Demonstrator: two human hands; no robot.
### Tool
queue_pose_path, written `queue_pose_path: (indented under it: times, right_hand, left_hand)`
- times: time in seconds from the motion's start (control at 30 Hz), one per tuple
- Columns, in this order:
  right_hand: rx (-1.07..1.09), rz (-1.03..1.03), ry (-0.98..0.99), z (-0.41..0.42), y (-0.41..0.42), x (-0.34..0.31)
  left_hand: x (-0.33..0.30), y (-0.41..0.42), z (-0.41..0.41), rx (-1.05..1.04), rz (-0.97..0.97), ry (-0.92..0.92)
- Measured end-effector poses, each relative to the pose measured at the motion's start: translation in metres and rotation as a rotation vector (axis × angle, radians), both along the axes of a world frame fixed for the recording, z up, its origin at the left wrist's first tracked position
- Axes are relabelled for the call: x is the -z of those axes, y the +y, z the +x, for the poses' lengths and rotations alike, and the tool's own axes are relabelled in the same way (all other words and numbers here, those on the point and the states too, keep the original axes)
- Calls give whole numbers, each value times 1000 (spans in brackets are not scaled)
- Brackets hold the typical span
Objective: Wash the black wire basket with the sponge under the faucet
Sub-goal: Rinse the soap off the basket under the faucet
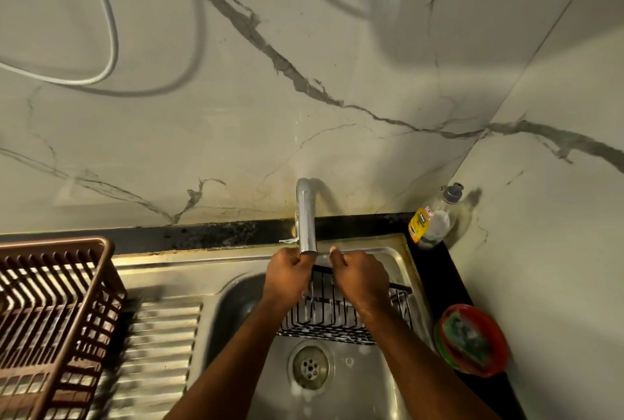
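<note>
- The left hand [287, 272] and the right hand [359, 276] are both curled into fists at the upper rim of the black wire basket [341, 311], knuckles toward the camera; they appear to grip its top wire, though the fingertips are hidden, so the exact hold cannot be told.
- The basket stands tilted in the sink [358, 386] bowl, toward its back edge, with its lower rim on the bowl floor just behind the drain [310, 366]. White suds cling to the lower wires and dot the floor.
- The faucet [306, 217] spout ends just above and between the two fists; whether water is running cannot be told.
- No sponge is in either hand; a green pad lies in the red bowl [472, 340] on the counter's right edge, well apart from the basket.
- A soap bottle [434, 218] stands in the back right corner; a brown dish rack [50, 315] sits on the drainboard's left edge.
- Risks, as I judge them: soapy wire could slip through wet fists and drop onto the steel; lifting the rim could knock the low spout; water striking the wires could spray the wall.
</note>
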State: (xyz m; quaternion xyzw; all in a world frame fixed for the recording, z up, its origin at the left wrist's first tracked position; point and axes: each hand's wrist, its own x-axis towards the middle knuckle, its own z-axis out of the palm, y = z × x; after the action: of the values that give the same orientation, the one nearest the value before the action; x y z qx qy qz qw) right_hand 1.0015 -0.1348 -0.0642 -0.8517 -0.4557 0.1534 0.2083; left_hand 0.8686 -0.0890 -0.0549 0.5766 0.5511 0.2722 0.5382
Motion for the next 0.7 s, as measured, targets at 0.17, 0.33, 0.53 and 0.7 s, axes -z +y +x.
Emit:
queue_pose_path:
  times: [0.17, 0.33, 0.53, 0.7]
  right_hand:
    - [27, -77, -22, -3, 11, -4]
    - [-33, -69, 41, 4, 15, -3]
    - [-47, -167, -5, 10, 25, 0]
    - [-30, -200, 27, 21, 27, 0]
  left_hand:
    - [-11, 3, 10, 118, 228, 338]
    - [-3, 22, 5, 8, 63, 268]
    - [9, 23, 15, -79, -4, 250]
    - [0, 23, 26, -90, -42, 207]
